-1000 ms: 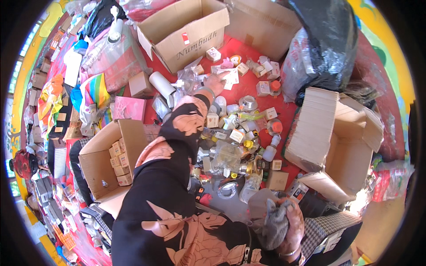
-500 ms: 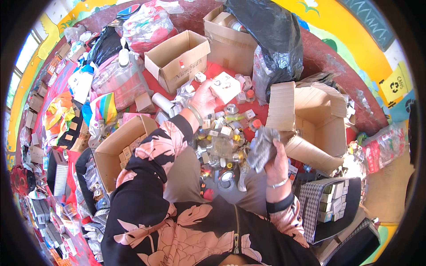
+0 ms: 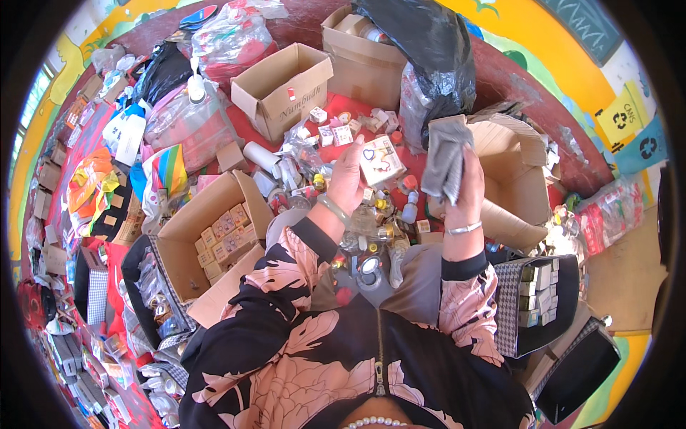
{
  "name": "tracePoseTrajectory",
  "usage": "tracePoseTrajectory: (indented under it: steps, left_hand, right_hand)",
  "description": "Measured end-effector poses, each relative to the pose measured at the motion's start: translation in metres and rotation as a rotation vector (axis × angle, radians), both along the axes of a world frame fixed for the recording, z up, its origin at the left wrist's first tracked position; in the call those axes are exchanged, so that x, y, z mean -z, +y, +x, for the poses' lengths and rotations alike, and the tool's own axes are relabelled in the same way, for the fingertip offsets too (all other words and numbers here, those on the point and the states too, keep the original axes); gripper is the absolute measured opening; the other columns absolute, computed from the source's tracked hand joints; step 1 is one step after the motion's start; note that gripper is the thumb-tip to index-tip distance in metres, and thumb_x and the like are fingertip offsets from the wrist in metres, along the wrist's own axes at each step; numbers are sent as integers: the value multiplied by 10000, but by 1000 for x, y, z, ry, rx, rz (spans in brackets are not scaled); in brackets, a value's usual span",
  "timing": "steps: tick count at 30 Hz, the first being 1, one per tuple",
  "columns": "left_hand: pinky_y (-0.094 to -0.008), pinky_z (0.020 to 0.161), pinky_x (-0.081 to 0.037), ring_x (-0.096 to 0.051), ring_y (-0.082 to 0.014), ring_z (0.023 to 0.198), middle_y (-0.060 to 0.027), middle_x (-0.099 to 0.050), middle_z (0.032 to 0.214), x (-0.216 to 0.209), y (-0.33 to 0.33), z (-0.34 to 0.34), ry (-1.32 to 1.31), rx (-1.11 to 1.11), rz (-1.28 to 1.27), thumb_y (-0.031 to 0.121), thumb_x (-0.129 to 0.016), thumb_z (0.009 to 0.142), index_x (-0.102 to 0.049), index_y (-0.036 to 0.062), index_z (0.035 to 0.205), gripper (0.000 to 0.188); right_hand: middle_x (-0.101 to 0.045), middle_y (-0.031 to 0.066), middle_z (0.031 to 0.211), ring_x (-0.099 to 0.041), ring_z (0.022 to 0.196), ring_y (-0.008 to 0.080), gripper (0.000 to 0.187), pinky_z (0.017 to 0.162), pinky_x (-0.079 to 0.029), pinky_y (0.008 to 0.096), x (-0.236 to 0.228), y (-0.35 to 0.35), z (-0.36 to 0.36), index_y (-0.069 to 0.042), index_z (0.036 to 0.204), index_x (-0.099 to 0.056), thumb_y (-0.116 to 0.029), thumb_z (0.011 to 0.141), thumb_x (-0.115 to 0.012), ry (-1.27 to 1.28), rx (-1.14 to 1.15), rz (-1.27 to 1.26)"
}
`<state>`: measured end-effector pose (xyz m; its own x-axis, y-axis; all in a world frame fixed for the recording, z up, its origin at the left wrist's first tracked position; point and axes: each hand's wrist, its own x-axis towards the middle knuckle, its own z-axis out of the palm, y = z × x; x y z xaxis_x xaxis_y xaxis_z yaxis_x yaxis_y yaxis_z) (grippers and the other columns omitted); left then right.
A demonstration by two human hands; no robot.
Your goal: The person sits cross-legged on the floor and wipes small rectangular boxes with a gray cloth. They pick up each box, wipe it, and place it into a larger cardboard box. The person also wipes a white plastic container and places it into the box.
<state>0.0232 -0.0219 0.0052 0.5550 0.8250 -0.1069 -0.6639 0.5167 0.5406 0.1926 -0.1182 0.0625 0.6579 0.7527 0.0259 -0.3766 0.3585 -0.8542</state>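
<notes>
My left hand [image 3: 346, 180] grips a small white box [image 3: 383, 159] by its left edge, its printed face with a looped pattern turned up. A crumpled grey cloth [image 3: 444, 159] is bunched in my right hand [image 3: 469, 191], just right of the box. Cloth and box are apart, both held above a pile of small bottles and jars [image 3: 371, 236] between my knees. Several more small boxes [image 3: 343, 134] lie on the red floor covering beyond my left hand. The fingertips behind the cloth are partly hidden.
An open carton [image 3: 250, 182] with rows of small boxes stands at my left. A carton with flaps [image 3: 511, 157] lies tipped open at right, near a checked bin [image 3: 504, 286] of small boxes. Farther off are another open carton [image 3: 286, 107] and a black bag [image 3: 436, 50].
My left hand has come nearer and to the right with the box. My right hand has raised the cloth, so the two are closer together. The view has shifted slightly.
</notes>
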Motion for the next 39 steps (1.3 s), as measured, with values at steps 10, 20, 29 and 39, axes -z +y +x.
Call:
tracePoseTrajectory:
  steps: [10,20,29,39]
  left_hand:
    - [-278,778,-465,-570,-124,878,-66,-608,944,17,3,11,374,-21,5,532,-338,945,-564,4,1093,594]
    - [-320,709,-493,-635,-220,813,-159,-641,911,11,-13,17,662,10,698,400,-719,754,-524,-38,1067,572]
    - [-271,774,-475,-587,-126,895,-85,-607,1002,20,-7,23,424,82,494,280,-627,828,-515,7,1124,418]
    - [-367,882,-480,-565,-202,1053,-94,-562,1172,14,9,18,-165,109,-209,269,-520,921,-497,41,1193,356]
  right_hand:
    - [-611,180,1088,-624,965,282,489,830,-488,356,42,46,-51,-67,1222,-521,-256,799,-679,-1006,-49,-390]
    - [-671,100,840,-588,696,158,235,681,-485,323,49,50,-5,-28,1007,-587,-181,844,-656,-928,318,-456]
    - [-646,125,961,-619,780,224,348,699,-510,335,44,50,13,19,1081,-559,-261,881,-608,-492,297,-319]
    - [-516,103,1245,-518,1123,221,574,983,-407,364,50,31,20,-81,1327,-399,-349,866,-610,-14,-314,20]
